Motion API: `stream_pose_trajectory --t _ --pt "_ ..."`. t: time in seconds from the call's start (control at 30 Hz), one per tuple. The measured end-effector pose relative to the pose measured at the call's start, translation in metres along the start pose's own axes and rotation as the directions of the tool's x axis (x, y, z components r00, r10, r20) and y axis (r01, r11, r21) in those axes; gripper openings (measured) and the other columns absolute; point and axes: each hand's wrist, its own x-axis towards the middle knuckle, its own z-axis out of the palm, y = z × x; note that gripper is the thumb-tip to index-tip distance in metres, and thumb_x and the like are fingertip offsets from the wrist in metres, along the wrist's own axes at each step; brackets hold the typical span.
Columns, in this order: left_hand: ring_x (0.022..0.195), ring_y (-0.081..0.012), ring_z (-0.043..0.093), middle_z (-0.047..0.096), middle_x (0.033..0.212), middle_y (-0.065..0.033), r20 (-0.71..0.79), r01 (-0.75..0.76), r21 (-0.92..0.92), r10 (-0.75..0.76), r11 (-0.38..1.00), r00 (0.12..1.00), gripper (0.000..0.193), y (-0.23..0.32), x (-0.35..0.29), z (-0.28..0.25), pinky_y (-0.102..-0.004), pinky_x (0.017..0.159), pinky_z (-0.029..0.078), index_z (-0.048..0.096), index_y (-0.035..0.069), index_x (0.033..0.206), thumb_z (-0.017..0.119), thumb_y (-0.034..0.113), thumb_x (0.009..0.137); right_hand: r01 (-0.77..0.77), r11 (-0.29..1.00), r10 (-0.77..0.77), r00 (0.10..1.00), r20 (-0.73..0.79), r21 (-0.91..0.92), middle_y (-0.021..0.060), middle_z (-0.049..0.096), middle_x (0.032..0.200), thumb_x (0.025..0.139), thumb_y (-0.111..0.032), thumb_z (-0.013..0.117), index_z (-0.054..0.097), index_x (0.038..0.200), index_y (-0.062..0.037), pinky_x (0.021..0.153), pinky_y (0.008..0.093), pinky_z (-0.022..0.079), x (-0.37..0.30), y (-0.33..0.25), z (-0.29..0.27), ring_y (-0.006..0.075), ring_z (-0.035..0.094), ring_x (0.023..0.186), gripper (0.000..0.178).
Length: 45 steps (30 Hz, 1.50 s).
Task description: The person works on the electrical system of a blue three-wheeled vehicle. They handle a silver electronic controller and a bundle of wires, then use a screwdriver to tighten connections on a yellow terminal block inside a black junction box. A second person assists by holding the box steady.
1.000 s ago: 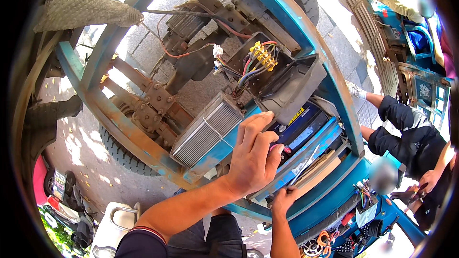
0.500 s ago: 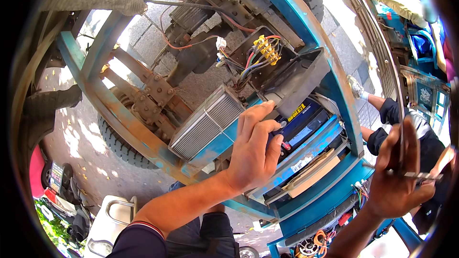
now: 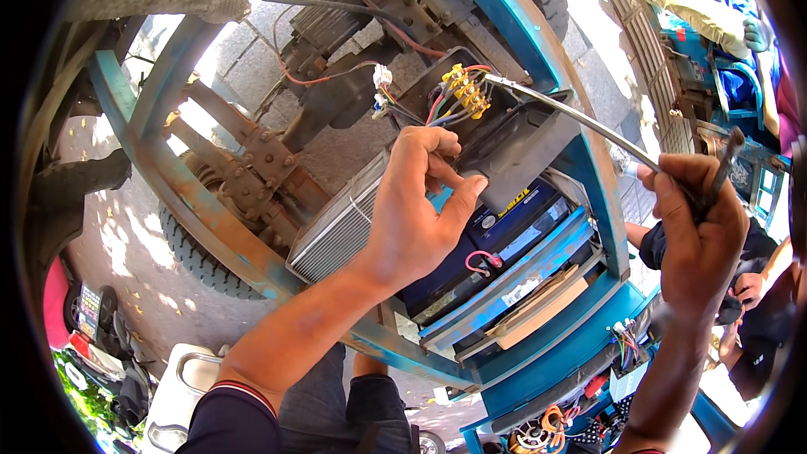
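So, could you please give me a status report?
Right hand gripping long metal tool, tip near yellow terminal block. Left hand beside dark plastic cover. Wires crowd the block.

Slanted metal rod [image 3: 588, 122] beside yellow terminals [image 3: 467, 94]

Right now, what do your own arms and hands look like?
The left arm has a short dark sleeve edged with red and white trim. The left hand and right hand wear no gloves. The right forearm is bare, with too little sleeve showing to describe.
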Motion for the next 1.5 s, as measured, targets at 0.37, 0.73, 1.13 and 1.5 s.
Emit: stream_pose_trajectory --t 0.37,0.73,1.13,1.5 --pt "0.113 -0.025 0.061 0.059 0.128 -0.0198 -0.036 0.364 0.102 -0.362 0.926 0.931 0.076 -0.064 0.093 0.004 -0.0382 0.094 0.051 0.048 -0.007 0.137 0.089 0.022 0.08 -0.082 0.993 0.083 0.996 -0.018 0.085 0.0096 0.069 0.089 0.098 0.003 0.063 0.066 0.102 0.0049 0.06 0.0191 0.046 -0.003 -0.002 -0.007 0.0073 0.064 0.072 0.006" --pt "0.081 -0.0134 0.068 0.073 0.096 -0.0098 0.277 0.609 -0.16 -0.557 0.777 0.783 0.025 -0.092 0.136 0.01 -0.0292 0.073 0.054 0.066 -0.008 0.115 0.071 0.006 0.095 -0.118 0.986 0.123 0.992 -0.033 0.121 0.0096 0.069 0.086 0.098 0.002 0.063 0.065 0.103 0.0053 0.067 0.0185 0.049 -0.006 0.002 -0.003 0.0063 0.061 0.07 0.007" --pt "0.091 -0.0117 0.067 0.071 0.11 -0.007 0.304 0.564 -0.454 -0.475 0.69 0.826 0.03 -0.1 0.122 -0.002 -0.0261 0.075 0.053 0.059 -0.003 0.126 0.066 0.011 0.101 -0.148 0.98 0.157 0.986 -0.057 0.131 0.0073 0.071 0.085 0.099 0.001 0.063 0.064 0.107 0.0043 0.061 0.0183 0.044 -0.021 0.007 -0.009 0.0038 0.06 0.07 0.009" --pt "0.097 -0.0129 0.068 0.069 0.111 -0.0057 0.436 0.587 -0.298 -0.44 0.752 0.785 0.052 -0.087 0.118 -0.001 -0.0268 0.086 0.054 0.056 0.0 0.124 0.083 -0.001 0.081 -0.12 0.992 0.123 0.977 0.172 -0.031 0.0088 0.068 0.076 0.092 -0.004 0.059 0.065 0.097 0.0047 0.055 0.0231 0.044 0.044 -0.012 -0.031 0.0083 0.056 0.06 0.012"
